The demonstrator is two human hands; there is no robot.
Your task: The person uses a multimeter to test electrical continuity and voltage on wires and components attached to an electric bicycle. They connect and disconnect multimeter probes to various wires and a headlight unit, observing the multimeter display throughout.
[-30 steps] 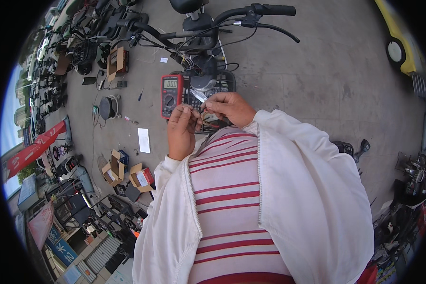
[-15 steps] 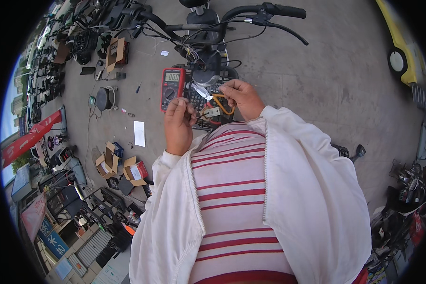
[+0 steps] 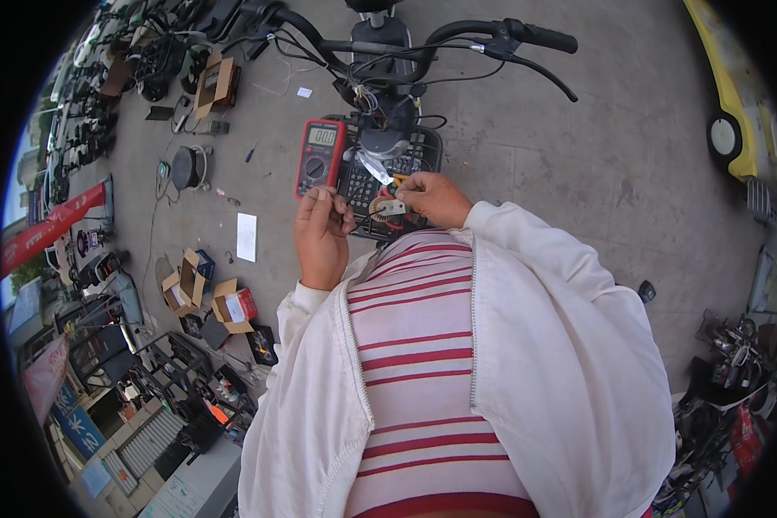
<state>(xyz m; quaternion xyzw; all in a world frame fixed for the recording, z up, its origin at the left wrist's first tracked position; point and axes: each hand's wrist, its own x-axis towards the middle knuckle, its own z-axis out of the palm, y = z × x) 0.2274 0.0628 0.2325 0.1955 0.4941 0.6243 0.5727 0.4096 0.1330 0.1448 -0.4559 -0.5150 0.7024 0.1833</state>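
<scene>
My left hand [image 3: 324, 237] is closed in a pinch just below the red multimeter [image 3: 321, 160]; what its fingertips hold is too small to make out. A thin black lead runs from beside them toward a round copper-coloured coil [image 3: 378, 205]. My right hand [image 3: 440, 203] pinches a yellow wire [image 3: 399, 180], its fingertips close against a pale connector block [image 3: 393, 207] beside the coil. Both hands are over the black basket [image 3: 433, 154] at the front of an electric bike. A crumpled clear plastic piece [image 3: 373, 167] lies in it, under the headlamp.
The bike's handlebar [image 3: 466, 30] with brake lever and loose cables spans the top. Left on the ground are a screwdriver [image 3: 250, 153], white paper [image 3: 247, 237], a cable reel [image 3: 190, 167] and open cardboard boxes [image 3: 233, 305]. A yellow vehicle [image 3: 734, 112] stands far right.
My right hand has come down and slightly left, from above the yellow wire loop to beside the connector block. My left hand has barely moved. The view has shifted slightly.
</scene>
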